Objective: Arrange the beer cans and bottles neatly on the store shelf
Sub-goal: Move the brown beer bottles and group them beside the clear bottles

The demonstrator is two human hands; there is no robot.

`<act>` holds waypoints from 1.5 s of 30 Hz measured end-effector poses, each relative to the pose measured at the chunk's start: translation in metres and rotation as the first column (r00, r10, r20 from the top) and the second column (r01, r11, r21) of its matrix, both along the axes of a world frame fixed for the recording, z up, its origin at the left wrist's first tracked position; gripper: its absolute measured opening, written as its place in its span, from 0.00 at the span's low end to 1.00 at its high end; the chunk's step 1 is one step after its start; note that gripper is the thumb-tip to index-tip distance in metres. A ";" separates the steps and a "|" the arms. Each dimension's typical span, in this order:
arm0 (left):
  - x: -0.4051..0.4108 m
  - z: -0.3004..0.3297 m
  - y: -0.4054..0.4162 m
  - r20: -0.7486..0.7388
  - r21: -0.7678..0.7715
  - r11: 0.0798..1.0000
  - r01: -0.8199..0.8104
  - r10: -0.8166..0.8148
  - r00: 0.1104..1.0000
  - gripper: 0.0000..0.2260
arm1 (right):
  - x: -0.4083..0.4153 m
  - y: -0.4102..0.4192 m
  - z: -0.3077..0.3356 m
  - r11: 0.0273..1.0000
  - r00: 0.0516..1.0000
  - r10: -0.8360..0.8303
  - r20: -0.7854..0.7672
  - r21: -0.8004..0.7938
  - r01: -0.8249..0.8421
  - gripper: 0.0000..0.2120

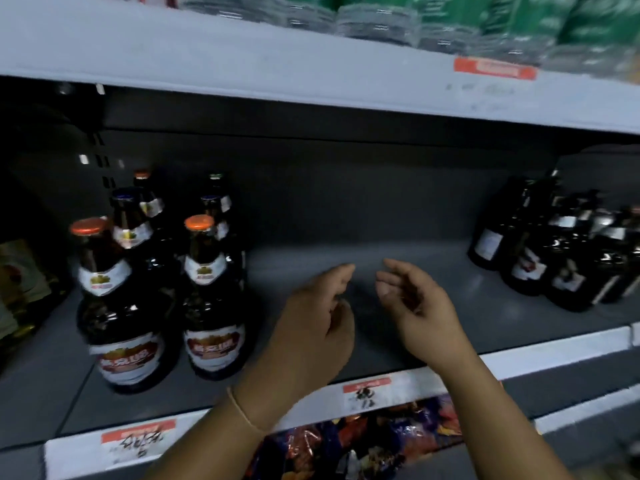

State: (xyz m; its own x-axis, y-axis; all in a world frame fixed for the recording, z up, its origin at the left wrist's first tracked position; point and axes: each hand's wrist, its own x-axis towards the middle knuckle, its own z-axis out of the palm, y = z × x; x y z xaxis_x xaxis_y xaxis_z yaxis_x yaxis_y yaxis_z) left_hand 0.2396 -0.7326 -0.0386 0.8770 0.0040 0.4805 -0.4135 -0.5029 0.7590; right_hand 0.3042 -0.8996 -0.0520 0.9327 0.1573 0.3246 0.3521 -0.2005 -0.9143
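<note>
We hold our left hand [313, 327] and right hand [414, 308], fingers loosely curled and holding nothing, over the bare middle of a grey shelf [363, 251], between orange-capped beer bottles [214, 299] at left and dark bottles [540, 251] at right.

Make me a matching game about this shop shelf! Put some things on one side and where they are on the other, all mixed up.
Things:
1. orange-capped bottles
2. dark bottles with silver neck labels
3. left hand
4. green packs

Places:
A. on the top shelf
B. at the right end of the middle shelf
C. at the left end of the middle shelf
D. over the bare middle of the shelf, beside the right hand

Pairs: 1-C, 2-B, 3-D, 4-A
</note>
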 end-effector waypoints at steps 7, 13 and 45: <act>0.088 0.022 -0.123 0.023 0.043 0.985 0.168 -0.170 0.985 0.21 | 0.042 -0.128 0.022 0.970 0.967 -0.240 0.086 -0.012 0.242 0.14; 0.144 0.038 -0.216 0.011 0.096 0.971 0.220 -0.222 0.975 0.21 | 0.098 -0.225 0.040 0.863 0.856 -0.481 0.189 -0.067 0.500 0.18; 0.175 0.021 -0.162 -0.212 0.006 1.000 -0.003 0.004 0.977 0.21 | 0.160 -0.138 0.057 0.915 0.883 -0.330 0.334 -0.117 0.387 0.11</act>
